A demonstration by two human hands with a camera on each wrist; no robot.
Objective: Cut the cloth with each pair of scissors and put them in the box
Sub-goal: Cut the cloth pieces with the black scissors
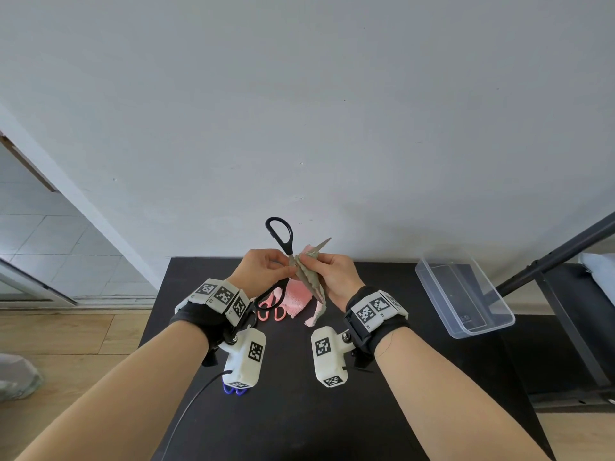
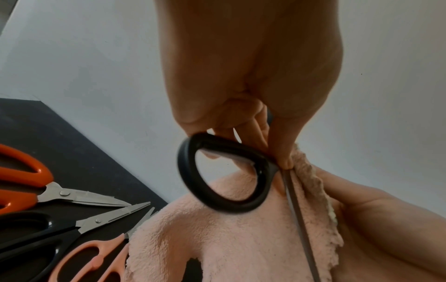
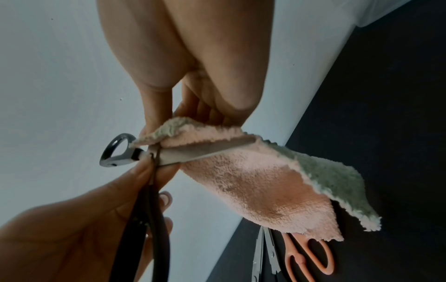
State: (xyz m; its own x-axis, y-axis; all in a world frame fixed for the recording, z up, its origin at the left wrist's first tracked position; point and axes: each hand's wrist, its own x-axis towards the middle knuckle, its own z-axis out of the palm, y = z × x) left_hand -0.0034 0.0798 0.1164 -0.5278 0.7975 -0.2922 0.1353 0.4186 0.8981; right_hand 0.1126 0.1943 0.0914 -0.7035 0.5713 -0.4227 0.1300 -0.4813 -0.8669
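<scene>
With the black scissors [image 1: 286,257] pinched near the pivot by left hand [image 1: 263,267] fingers and the cloth [image 1: 311,277] clamped by right hand [image 1: 336,277] fingers beside the blade, fingers may be nicked or cloth may slip.

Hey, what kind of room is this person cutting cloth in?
Probably a plain room at home or in a small lab, set up for recording. A black table stands against a bare white wall, with wood flooring and a tiled area past a doorway on the left.
</scene>
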